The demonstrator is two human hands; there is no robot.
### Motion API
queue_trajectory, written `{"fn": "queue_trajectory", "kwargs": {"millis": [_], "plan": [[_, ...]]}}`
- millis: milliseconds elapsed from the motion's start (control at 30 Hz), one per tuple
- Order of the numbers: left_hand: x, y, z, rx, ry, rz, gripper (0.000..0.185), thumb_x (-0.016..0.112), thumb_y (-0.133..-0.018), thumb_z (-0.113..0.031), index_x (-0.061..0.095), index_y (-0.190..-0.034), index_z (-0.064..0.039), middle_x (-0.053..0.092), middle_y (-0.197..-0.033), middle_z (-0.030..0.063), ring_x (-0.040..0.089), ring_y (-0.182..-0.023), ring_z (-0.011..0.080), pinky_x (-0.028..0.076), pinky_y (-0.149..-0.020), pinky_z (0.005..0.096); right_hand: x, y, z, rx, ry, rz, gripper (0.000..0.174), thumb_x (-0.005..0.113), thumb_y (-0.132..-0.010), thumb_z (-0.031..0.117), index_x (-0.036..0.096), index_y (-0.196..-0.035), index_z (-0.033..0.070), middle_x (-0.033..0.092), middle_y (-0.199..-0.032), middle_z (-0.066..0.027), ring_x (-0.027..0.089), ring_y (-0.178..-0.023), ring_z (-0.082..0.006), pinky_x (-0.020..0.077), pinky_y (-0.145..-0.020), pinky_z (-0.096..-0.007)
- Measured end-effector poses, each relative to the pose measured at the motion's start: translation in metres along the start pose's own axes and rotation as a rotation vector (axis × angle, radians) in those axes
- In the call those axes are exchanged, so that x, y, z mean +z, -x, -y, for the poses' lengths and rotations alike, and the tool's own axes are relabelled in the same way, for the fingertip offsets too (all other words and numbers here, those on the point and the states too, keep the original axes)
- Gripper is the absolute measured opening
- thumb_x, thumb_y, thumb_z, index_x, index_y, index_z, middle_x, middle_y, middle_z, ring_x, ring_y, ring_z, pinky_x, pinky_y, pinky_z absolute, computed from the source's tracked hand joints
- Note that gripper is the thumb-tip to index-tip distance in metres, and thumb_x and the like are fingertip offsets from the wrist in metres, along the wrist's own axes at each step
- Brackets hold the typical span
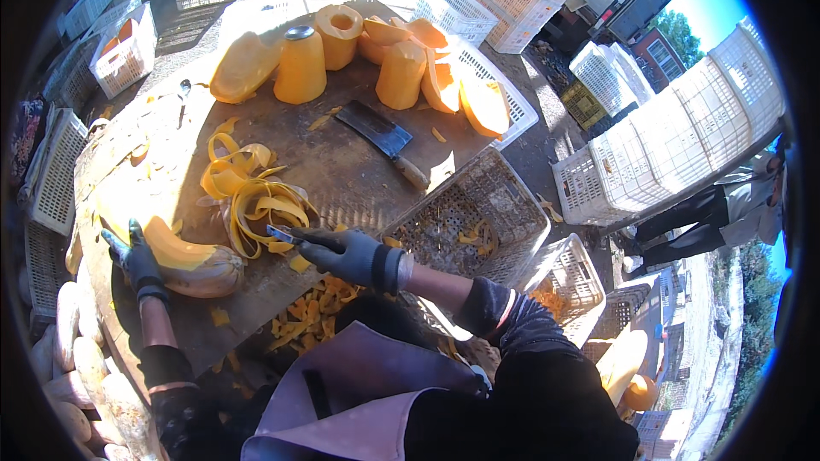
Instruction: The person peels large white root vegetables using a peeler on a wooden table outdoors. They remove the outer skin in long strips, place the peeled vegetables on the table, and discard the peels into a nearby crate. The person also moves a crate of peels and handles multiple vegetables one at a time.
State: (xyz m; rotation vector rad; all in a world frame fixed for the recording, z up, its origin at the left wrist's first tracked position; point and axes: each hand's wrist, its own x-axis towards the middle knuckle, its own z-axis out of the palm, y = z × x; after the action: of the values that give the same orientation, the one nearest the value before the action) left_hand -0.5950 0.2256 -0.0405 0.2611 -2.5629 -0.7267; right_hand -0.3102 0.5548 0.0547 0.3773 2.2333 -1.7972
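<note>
A partly peeled squash (192, 262) lies on the wooden table (288, 134), its far left part bright in the sun. Against its left side rests my gloved left hand (138, 262), fingers spread. My gloved right hand (343, 256) is closed around the dark handle of a peeler (280, 234), whose blade end points left, just above curled peel strips (256, 205). Farther back lies a cleaver (378, 134) with a wooden handle. Peeled squash pieces (300, 67) stand and lie along the far edge, one with a metal lid-like disc on top.
A dirty plastic crate (493, 205) stands against the table's right edge. Peel scraps (314, 310) are heaped below the near edge. Unpeeled squashes (96, 365) are piled at lower left. Stacked white crates (679, 128) stand at right, near a person (711, 211).
</note>
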Motion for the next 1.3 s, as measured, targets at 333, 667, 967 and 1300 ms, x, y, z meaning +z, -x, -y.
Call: {"fn": "queue_trajectory", "kwargs": {"millis": [333,667,967,1300], "plan": [[-0.032,-0.042,-0.038,0.798,-0.348,0.161,0.040,0.045,-0.097,-0.044,0.062,-0.127,-0.024,0.044,-0.148,0.0102,0.032,-0.139,0.0358,0.019,-0.117,0.0467,-0.005,-0.018,0.004,-0.326,0.507,0.119,0.050,0.055,-0.096,0.031,0.047,-0.142,0.014,0.068,-0.091,-0.0193,0.069,-0.082,-0.0347,0.0538,-0.076,-0.0431],[-0.043,-0.048,-0.076,0.586,-0.196,0.430,0.042,0.053,-0.092,-0.040,0.064,-0.123,-0.015,0.047,-0.142,0.0159,0.037,-0.132,0.0369,0.024,-0.112,0.0486,0.112,-0.151,0.078,-0.894,1.400,0.190,0.046,0.056,-0.095,0.036,0.056,-0.132,0.010,0.064,-0.086,-0.0202,0.068,-0.076,-0.0298,0.0537,-0.067,-0.0388],[-0.045,-0.047,-0.078,0.718,-0.090,0.240,0.033,0.055,-0.089,-0.034,0.066,-0.112,-0.012,0.057,-0.122,0.0137,0.045,-0.121,0.0353,0.030,-0.105,0.0480,0.000,-0.048,-0.006,-0.397,1.164,0.119,0.058,0.069,-0.088,0.024,0.050,-0.141,0.014,0.064,-0.081,-0.0165,0.067,-0.070,-0.0313,0.0543,-0.064,-0.0398],[-0.032,-0.045,-0.084,0.501,-0.338,0.388,0.033,0.053,-0.090,-0.033,0.067,-0.113,-0.012,0.060,-0.121,0.0137,0.048,-0.120,0.0342,0.031,-0.104,0.0489,0.133,-0.165,0.081,-0.764,1.358,0.061,0.053,0.050,-0.096,0.041,0.043,-0.142,0.015,0.062,-0.085,-0.0231,0.065,-0.075,-0.0401,0.0524,-0.070,-0.0468]]}}
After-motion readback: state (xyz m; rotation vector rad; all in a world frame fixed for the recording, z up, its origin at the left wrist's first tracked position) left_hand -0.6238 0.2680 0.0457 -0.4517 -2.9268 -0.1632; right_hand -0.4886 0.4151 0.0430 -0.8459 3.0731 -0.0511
